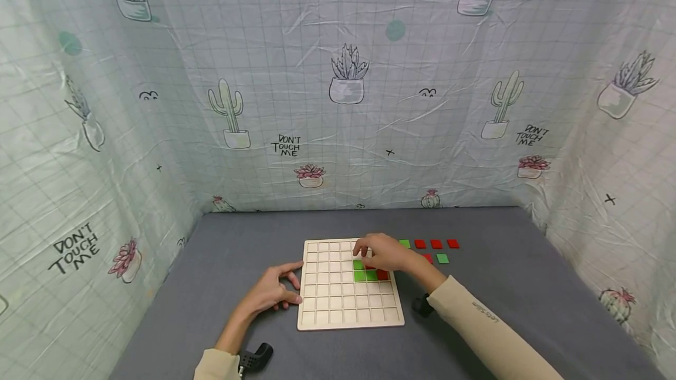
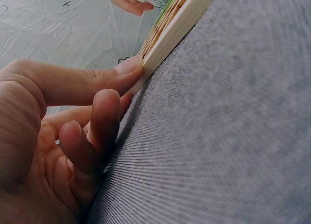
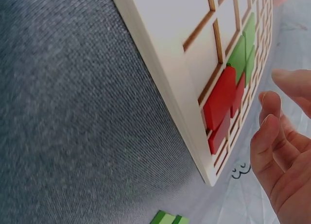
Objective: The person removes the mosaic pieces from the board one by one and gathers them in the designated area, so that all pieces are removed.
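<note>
A square wooden grid board (image 1: 327, 304) lies on the dark grey table. Green tiles (image 1: 360, 275) and red tiles (image 1: 382, 275) fill several cells toward its right side, side by side. My left hand (image 1: 270, 291) rests at the board's left edge, its index finger and thumb spread along it. In the left wrist view the thumb (image 2: 129, 66) touches the edge while other fingers bend inward. Over the upper right of the board hovers my right hand (image 1: 384, 251), partly covering the cells there. The right wrist view shows its fingers (image 3: 267, 136) loosely bent, with nothing between them and the thumb.
Loose red tiles (image 1: 436, 244) and green tiles (image 1: 442, 258) lie in two rows on the grey table (image 1: 253, 233), right of the board. Some are hidden behind the right hand and forearm. A cactus-print cloth (image 1: 338, 163) hangs around the back and sides.
</note>
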The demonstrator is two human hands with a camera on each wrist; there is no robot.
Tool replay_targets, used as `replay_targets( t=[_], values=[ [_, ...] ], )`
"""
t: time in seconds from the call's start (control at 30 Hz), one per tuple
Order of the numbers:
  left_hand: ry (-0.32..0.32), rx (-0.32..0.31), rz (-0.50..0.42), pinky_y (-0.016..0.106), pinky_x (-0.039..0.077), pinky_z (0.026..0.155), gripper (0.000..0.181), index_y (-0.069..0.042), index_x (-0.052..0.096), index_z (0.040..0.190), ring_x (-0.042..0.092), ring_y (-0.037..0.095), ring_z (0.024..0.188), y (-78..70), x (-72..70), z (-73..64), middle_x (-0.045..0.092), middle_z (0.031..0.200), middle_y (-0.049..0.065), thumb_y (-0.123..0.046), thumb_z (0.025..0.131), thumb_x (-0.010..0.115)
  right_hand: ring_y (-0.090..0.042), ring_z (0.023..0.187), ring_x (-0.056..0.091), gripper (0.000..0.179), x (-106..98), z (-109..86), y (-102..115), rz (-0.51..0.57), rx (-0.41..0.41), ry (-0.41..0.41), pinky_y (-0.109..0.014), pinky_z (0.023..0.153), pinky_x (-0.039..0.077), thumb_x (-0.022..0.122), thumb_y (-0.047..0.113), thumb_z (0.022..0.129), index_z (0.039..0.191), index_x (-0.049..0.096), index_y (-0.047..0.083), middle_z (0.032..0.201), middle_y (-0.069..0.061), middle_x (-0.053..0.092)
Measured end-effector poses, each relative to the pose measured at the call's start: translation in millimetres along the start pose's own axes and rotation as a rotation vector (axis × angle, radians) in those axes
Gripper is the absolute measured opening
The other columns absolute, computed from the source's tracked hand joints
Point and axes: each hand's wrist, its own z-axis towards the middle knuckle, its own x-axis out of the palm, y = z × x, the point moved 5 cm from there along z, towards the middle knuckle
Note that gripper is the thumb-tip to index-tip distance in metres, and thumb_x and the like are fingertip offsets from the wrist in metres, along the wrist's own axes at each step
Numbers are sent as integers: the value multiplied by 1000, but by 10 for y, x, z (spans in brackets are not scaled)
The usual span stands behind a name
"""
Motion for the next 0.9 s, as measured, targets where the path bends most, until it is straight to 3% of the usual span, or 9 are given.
replay_targets(
  t=[0.53, 0.9],
  values=[
    [-5, 6, -6, 30, 42, 40, 89, -7, 52, 152, 59, 17, 51, -4, 6, 22, 65, 94, 9, -9, 72, 90, -13, 86, 64, 15, 80, 60, -19, -7, 43, 17, -35, 81, 53, 72, 11, 95, 109, 77, 14, 99, -1, 71],
    [-4, 7, -10, 29, 43, 40, 88, -8, 51, 152, 59, 17, 51, 9, 2, 16, 65, 94, 9, -9, 73, 90, -12, 85, 64, 15, 99, 96, -55, 10, 66, 23, -33, 78, 53, 77, 11, 92, 107, 77, 15, 97, 1, 71]
  ],
)
